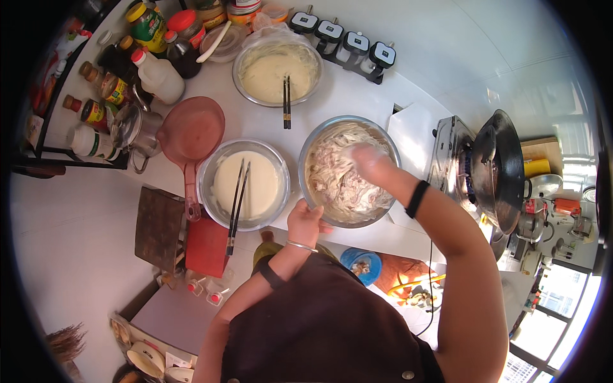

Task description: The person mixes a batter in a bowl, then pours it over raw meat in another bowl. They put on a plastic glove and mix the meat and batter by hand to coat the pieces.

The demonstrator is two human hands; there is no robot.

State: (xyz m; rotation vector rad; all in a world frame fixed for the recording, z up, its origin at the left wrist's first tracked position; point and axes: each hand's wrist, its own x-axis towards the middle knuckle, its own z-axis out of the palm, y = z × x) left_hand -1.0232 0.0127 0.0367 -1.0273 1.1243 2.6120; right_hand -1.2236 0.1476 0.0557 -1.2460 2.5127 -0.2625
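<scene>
My right hand (371, 163) is blurred and lies in the batter-coated strips (342, 177) that fill a steel bowl (306, 143); whether its fingers grip any of them cannot be told. On the near left rim of that bowl my left hand (306, 218) rests with its thumb up, holding the edge. To the left, a second steel bowl (203, 210) holds smooth pale batter (246, 186), with dark chopsticks (237, 206) laid across it. Farther back stands a third bowl (235, 79) of thick pale batter (268, 72), and another pair of chopsticks (287, 103) leans over its rim.
A pink plastic ladle (194, 129) lies beside the left bowl. Sauce bottles (158, 79) and a lidded steel pot (139, 129) crowd the back left. Seasoning jars (354, 48) line the wall. Right of the bowls is a gas stove (448, 158) with a black wok (500, 177). A blue bucket (366, 256) stands below.
</scene>
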